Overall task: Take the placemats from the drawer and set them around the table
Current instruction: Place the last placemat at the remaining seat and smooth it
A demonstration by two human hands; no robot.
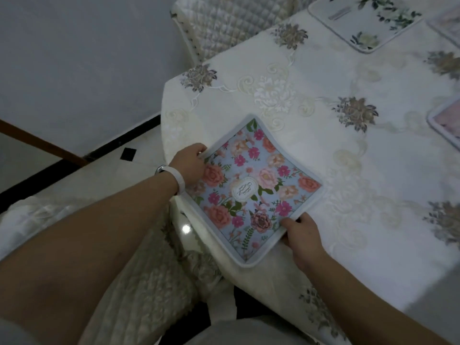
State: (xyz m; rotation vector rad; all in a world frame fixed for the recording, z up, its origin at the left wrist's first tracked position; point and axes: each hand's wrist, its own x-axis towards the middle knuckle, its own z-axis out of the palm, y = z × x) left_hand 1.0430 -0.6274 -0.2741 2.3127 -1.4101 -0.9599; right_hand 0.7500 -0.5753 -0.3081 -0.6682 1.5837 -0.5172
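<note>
— Biggest first?
— Counter (323, 150) under a white embroidered tablecloth. Quilted chair (224, 23) against the counter's far-left side. Quilted seat cushion (139, 282) below the counter's near-left corner.
— And the mats?
— Blue floral placemat (254, 185) on the counter's near-left corner, turned diamond-wise, near tip at the counter's edge. White floral placemat (366, 21) flat at the counter's far end. Pink placemat (448, 120) at the counter's right side, cut off by the frame.
— Grips?
— Both over the counter's near-left corner. Left hand (190, 165): grip curled round the blue floral placemat's left corner. Right hand (303, 235): grip pinching its near-right edge, thumb on top. White wristband (178, 180) on the left wrist.
</note>
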